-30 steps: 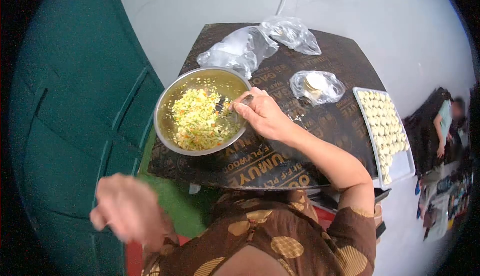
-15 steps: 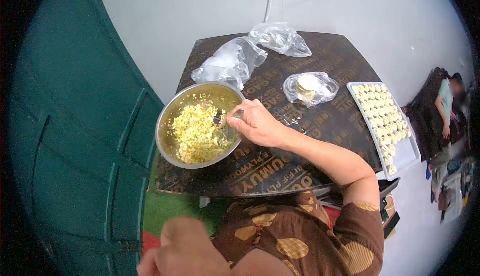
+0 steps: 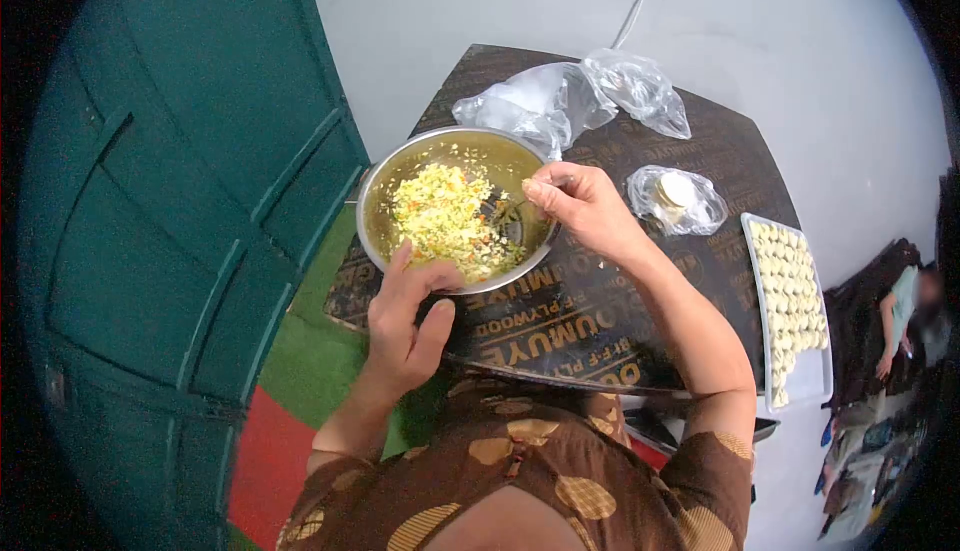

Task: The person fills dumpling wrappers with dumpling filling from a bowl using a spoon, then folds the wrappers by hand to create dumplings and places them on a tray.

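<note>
A metal bowl (image 3: 375, 241) of chopped yellow-green filling with orange bits (image 3: 445, 213) stands on the dark printed table (image 3: 560, 336). At its near left rim is my left hand (image 3: 405, 316), slightly blurred, its fingers apart and nothing seen in it. My right hand (image 3: 585, 209) is closed in a pinch at the bowl's right rim, with bits of filling on the fingertips; what lies between the fingers is too hidden to name. Something dark shows within the filling near the bowl's right side.
Clear plastic bags (image 3: 640, 91) lie at the back of the table. A lidded jar (image 3: 677, 189) sits in a plastic bag to the right. Farther right is a white tray (image 3: 815, 376) with rows of small pale dough pieces. Another person (image 3: 900, 321) is at the far right.
My left hand has risen from below the table edge to the bowl's near rim. My right hand has drawn back from inside the bowl to its right rim. The view has shifted.
</note>
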{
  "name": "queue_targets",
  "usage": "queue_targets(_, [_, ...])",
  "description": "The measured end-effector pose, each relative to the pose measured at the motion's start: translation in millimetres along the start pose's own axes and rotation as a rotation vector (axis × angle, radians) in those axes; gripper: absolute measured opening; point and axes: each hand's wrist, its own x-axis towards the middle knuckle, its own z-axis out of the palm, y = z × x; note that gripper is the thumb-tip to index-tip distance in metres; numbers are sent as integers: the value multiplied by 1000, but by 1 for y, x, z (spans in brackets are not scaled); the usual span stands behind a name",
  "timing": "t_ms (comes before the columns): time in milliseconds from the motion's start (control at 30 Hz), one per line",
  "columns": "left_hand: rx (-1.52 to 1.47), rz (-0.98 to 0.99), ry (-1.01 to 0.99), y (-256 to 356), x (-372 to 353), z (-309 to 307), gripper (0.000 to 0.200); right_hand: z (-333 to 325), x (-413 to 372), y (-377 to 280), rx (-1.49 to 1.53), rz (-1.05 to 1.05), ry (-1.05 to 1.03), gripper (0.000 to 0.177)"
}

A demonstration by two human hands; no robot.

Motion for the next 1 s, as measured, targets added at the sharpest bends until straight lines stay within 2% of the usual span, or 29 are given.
queue_targets(100, [-49, -139, 69, -19, 1, 13, 16, -4, 5, 1, -109, 27, 37, 24])
queue_targets(200, [73, -57, 206, -41, -4, 18, 15, -7, 15, 5, -117, -8, 108, 25])
queue_targets(233, [70, -59, 208, -49, -3, 18, 15, -9, 17, 0, -118, -18, 113, 29])
queue_targets(300, [71, -63, 339, -67, 3, 9, 18, -13, 25, 0, -162, -16, 137, 30])
queue_targets(333, [73, -69, 339, -72, 3, 5, 18, -13, 30, 0, -204, -15, 162, 31])
queue_targets(400, [-208, -209, 289, -80, 2, -4, 22, -12, 40, 1, -238, -24, 161, 31])
queue_targets(433, [-193, -134, 309, -81, 7, -4, 24, -12, 45, 2, -276, -39, 166, 32])
queue_targets(467, [-187, -141, 310, -87, 7, -5, 24, -11, 50, 3, -313, -55, 171, 32])
queue_targets(533, [-205, -28, 288, -99, 6, -7, 39, -10, 60, 14, -333, -48, 117, 31])
queue_targets(633, [-217, -98, 268, -98, 6, -8, 42, -6, 67, 28, -243, -70, 16, 31])
queue_targets(700, [-204, -77, 272, -103, 5, -7, 44, -7, 66, 30, -269, -39, -145, 30])
queue_targets(833, [-146, -55, 275, -100, 9, -8, 49, -35, 57, 8, -147, 22, -237, 29])
queue_targets(867, [-149, -57, 275, -101, 7, -7, 49, -40, 57, 10, -150, 25, -237, 29])
queue_targets(933, [-137, -75, 259, -104, 5, -8, 50, -46, 55, 16, -52, -22, -94, 29])
queue_targets(1000, [-148, -73, 247, -103, 5, -9, 50, -48, 56, 22, -95, 15, -34, 30])
